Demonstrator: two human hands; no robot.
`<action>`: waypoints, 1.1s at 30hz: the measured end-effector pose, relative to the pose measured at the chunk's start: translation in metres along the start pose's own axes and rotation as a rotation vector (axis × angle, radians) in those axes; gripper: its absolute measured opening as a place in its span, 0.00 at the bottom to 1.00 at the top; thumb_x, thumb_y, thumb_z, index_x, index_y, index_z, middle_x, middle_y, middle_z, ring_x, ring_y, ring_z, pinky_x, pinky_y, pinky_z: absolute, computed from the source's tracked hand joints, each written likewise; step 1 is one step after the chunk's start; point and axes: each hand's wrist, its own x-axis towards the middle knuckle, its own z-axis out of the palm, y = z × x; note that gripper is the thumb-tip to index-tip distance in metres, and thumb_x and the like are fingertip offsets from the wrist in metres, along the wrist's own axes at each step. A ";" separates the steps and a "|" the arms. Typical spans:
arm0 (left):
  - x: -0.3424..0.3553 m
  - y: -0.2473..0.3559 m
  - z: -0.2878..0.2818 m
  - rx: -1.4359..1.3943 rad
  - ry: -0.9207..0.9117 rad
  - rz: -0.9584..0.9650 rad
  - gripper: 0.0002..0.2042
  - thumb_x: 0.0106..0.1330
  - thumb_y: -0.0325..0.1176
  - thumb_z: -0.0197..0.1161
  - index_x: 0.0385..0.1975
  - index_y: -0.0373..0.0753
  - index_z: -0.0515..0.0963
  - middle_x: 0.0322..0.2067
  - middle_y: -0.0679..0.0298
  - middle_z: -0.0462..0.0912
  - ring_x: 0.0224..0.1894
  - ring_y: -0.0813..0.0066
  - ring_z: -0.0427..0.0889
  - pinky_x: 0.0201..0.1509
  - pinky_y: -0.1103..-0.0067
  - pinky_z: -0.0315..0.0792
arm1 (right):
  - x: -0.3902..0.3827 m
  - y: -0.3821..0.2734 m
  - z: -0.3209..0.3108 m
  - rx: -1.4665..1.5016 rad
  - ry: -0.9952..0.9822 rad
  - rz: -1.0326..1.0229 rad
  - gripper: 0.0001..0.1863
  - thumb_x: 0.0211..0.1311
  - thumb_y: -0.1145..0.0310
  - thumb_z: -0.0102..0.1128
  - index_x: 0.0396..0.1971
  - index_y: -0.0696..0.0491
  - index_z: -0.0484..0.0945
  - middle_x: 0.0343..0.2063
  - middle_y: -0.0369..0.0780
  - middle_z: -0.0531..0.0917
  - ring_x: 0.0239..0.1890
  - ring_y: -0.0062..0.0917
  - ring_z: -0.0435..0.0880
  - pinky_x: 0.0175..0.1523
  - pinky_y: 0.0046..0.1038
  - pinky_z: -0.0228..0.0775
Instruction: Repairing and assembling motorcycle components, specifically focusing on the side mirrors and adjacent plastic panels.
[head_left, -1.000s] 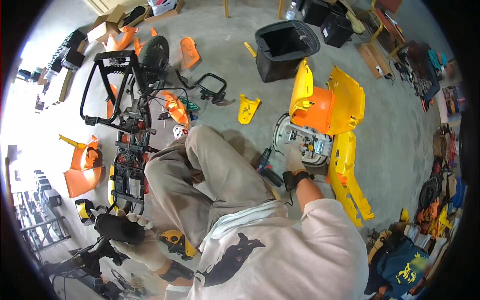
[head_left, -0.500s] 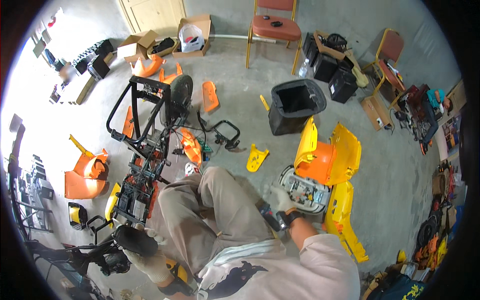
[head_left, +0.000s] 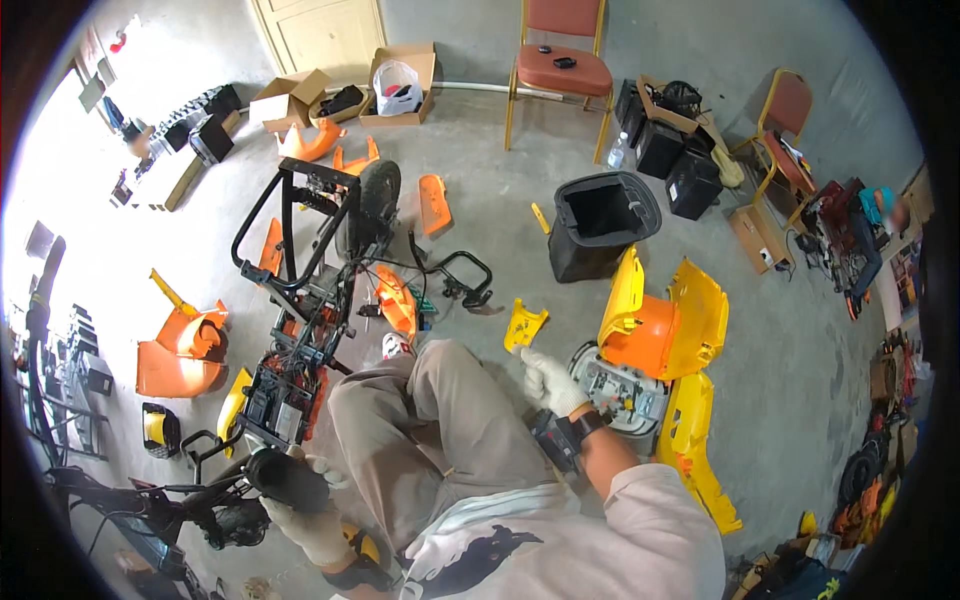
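Observation:
My left hand [head_left: 308, 528], in a pale glove, is at a black oval part [head_left: 288, 480] beside the handlebar. Its fingertips show past the part's right edge, and the part hides most of the grip. My right hand [head_left: 550, 386], also gloved, has its fingers curled together above the floor, left of a grey tray-like piece [head_left: 620, 385] holding small parts. Whatever lies in those fingers is too small to make out. Under my right wrist lies a dark power tool [head_left: 554, 442]. A stripped scooter frame [head_left: 300, 330] with a black wheel [head_left: 378, 205] stands at my left.
Yellow and orange body panels [head_left: 690, 315] stand right of the tray-like piece. A small yellow panel [head_left: 525, 325] lies ahead of my right hand. Farther off are a black bin [head_left: 580, 255], a red chair [head_left: 563, 75] and cardboard boxes [head_left: 285, 100]. Orange panels [head_left: 180, 360] lie at left.
My right hand has moved from over the tray-like piece up and left, away from the small parts, with fingers curled. My left hand stays at the black oval part. The view has shifted slightly.

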 end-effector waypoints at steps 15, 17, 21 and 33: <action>0.004 -0.006 -0.002 -0.026 0.040 -0.079 0.38 0.64 0.63 0.60 0.60 0.34 0.70 0.40 0.56 0.82 0.38 0.63 0.82 0.36 0.69 0.78 | 0.007 0.006 -0.023 0.089 0.244 -0.167 0.20 0.71 0.70 0.47 0.60 0.57 0.74 0.52 0.46 0.84 0.49 0.35 0.85 0.50 0.35 0.80; 0.004 -0.006 0.001 0.002 0.067 -0.071 0.37 0.64 0.63 0.61 0.60 0.33 0.71 0.40 0.56 0.82 0.38 0.63 0.81 0.36 0.70 0.78 | 0.011 0.012 -0.033 0.000 0.197 -0.176 0.20 0.71 0.71 0.48 0.61 0.56 0.73 0.52 0.44 0.84 0.49 0.33 0.85 0.50 0.35 0.80; 0.000 -0.005 0.003 -0.055 0.037 -0.041 0.35 0.66 0.61 0.60 0.59 0.35 0.72 0.40 0.57 0.82 0.37 0.63 0.81 0.36 0.71 0.78 | 0.020 0.028 -0.052 -0.001 0.267 -0.213 0.22 0.72 0.73 0.47 0.64 0.55 0.70 0.49 0.41 0.83 0.48 0.30 0.84 0.48 0.34 0.80; -0.010 -0.013 -0.032 -0.100 0.045 -0.064 0.39 0.69 0.65 0.52 0.65 0.35 0.65 0.46 0.55 0.78 0.44 0.63 0.78 0.43 0.67 0.76 | 0.044 0.103 -0.217 -1.649 0.689 0.049 0.10 0.67 0.64 0.54 0.40 0.49 0.82 0.32 0.42 0.85 0.33 0.35 0.84 0.36 0.37 0.77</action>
